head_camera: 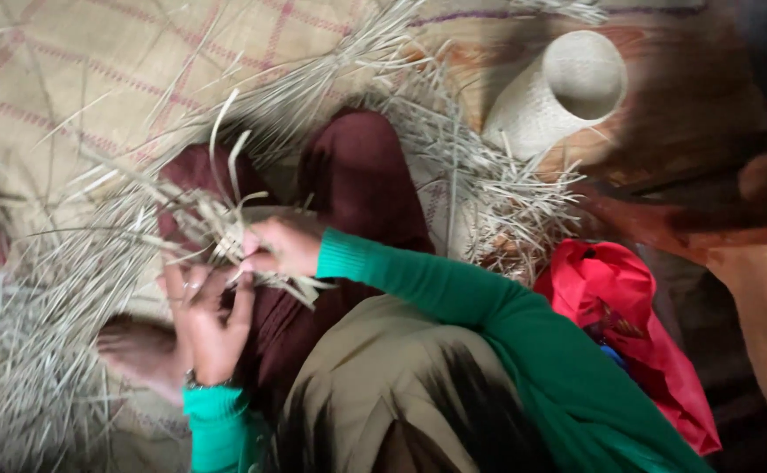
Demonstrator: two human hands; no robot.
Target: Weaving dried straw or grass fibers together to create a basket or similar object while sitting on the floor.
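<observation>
My right hand [282, 247] pinches a bunch of pale dried grass strips [221, 229] over my lap. Just below it, my left hand [204, 320] has its fingers curled up around the same woven bundle, palm toward me. Both arms wear green sleeves. The strips fan out loosely to the left and upward from the hands. My knees, in dark maroon cloth [357, 175], sit under the work.
A woven checked mat [77, 70] covers the floor at upper left. Loose straw lies in heaps at left [33, 324] and centre right [497, 193]. A pale woven cylindrical basket [567, 88] lies at upper right. A red plastic bag [629, 307] sits by my right side.
</observation>
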